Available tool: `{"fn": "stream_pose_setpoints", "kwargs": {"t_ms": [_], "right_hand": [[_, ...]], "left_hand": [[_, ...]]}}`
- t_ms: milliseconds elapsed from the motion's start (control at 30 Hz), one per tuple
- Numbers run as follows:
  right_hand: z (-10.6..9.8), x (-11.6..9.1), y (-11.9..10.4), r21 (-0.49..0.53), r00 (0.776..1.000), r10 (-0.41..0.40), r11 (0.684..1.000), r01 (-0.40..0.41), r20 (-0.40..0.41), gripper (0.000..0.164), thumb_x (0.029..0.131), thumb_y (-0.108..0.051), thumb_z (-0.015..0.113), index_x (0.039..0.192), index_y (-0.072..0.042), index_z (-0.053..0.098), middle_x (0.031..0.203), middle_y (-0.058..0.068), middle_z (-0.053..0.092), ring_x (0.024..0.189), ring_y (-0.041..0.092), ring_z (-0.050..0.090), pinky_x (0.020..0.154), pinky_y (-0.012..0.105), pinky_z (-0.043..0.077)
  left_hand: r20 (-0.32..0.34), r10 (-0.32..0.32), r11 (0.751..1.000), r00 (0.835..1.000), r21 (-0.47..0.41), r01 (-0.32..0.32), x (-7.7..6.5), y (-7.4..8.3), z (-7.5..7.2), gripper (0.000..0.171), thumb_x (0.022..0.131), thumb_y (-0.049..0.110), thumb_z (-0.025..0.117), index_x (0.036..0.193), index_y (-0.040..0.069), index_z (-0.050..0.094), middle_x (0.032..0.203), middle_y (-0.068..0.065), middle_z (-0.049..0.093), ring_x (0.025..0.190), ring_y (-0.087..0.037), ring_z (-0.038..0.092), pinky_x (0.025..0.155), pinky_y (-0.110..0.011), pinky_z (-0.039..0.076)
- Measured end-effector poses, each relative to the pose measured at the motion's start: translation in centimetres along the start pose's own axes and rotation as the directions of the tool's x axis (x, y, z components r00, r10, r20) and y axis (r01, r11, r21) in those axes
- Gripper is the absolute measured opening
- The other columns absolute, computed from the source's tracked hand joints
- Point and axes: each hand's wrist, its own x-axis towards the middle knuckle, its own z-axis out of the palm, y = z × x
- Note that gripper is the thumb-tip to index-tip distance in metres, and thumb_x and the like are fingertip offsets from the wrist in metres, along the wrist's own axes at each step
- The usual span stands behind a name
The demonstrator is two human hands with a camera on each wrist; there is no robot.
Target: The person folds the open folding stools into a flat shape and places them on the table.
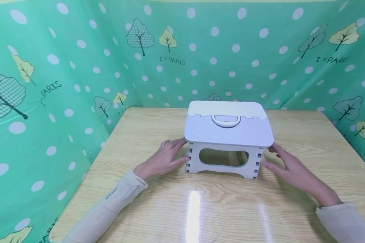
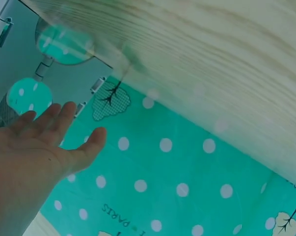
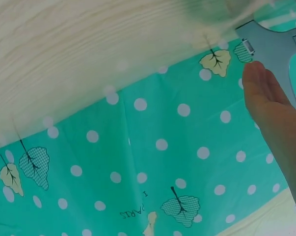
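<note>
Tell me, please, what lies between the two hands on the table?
In the head view, a white folding stool stands between the left hand and the right hand. Both sets of fingers reach toward its sides.

Folding stool (image 1: 228, 135) on wooden table (image 1: 307, 141)

Head view looks down over table (image 1: 158, 209); wrist views close beside stool (image 1: 228, 135).

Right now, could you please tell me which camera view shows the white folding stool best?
The head view: the whole stool stands upright on the wooden table, handle and side cut-out visible, between the left hand and right hand. The left and right wrist views catch only a grey corner with hinges beside each hand.
</note>
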Motion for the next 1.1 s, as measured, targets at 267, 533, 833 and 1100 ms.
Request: {"fn": "stream_pose_setpoints", "kwargs": {"t_ms": [267, 533, 833, 1100], "right_hand": [[0.6, 0.1, -0.2, 0.032, 1.0, -0.011, 0.999, 0.011, 0.006, 0.077, 0.1, -0.038, 0.061, 0.159, -0.013, 0.018, 0.145, 0.03, 0.044, 0.132, 0.052, 0.039, 0.099, 0.076, 0.031], [1.4, 0.5, -0.5, 0.075, 0.999, -0.045, 0.996, 0.044, 0.005, 0.075, 0.098, -0.037, 0.064, 0.158, -0.015, 0.025, 0.144, 0.021, 0.049, 0.135, 0.045, 0.041, 0.103, 0.071, 0.033], [2.1, 0.9, -0.9, 0.11, 0.999, -0.027, 0.994, 0.025, 0.018, 0.082, 0.097, -0.041, 0.065, 0.16, -0.029, 0.015, 0.159, 0.017, 0.032, 0.144, 0.043, 0.029, 0.11, 0.068, 0.029], [2.7, 0.8, -0.7, 0.115, 0.999, -0.033, 0.993, 0.028, 0.039, 0.082, 0.097, -0.039, 0.064, 0.16, -0.022, 0.015, 0.158, 0.021, 0.031, 0.143, 0.046, 0.029, 0.109, 0.068, 0.029]], "left_hand": [[0.016, 0.0, 0.999, 1.0, -0.036, 0.001, 0.1, 0.2, 0.3, 0.075, 0.102, 0.061, 0.036, 0.158, 0.014, 0.024, 0.157, -0.008, 0.037, 0.143, -0.025, 0.038, 0.115, -0.061, 0.025], [0.038, 0.0, 0.998, 0.999, -0.063, 0.002, 0.4, 0.3, 0.7, 0.074, 0.102, 0.061, 0.037, 0.159, 0.017, 0.022, 0.159, -0.002, 0.036, 0.143, -0.023, 0.037, 0.117, -0.059, 0.023], [0.067, -0.006, 0.998, 0.998, -0.068, 0.011, 0.5, 0.6, 1.0, 0.077, 0.102, 0.062, 0.036, 0.16, 0.017, 0.014, 0.159, -0.002, 0.034, 0.143, -0.021, 0.036, 0.119, -0.057, 0.021], [0.115, -0.036, 0.993, 0.993, -0.111, 0.049, 0.4, 1.2, 1.1, 0.085, 0.097, 0.068, 0.039, 0.16, 0.018, 0.012, 0.161, -0.004, 0.029, 0.146, -0.029, 0.032, 0.12, -0.052, 0.022]]}}
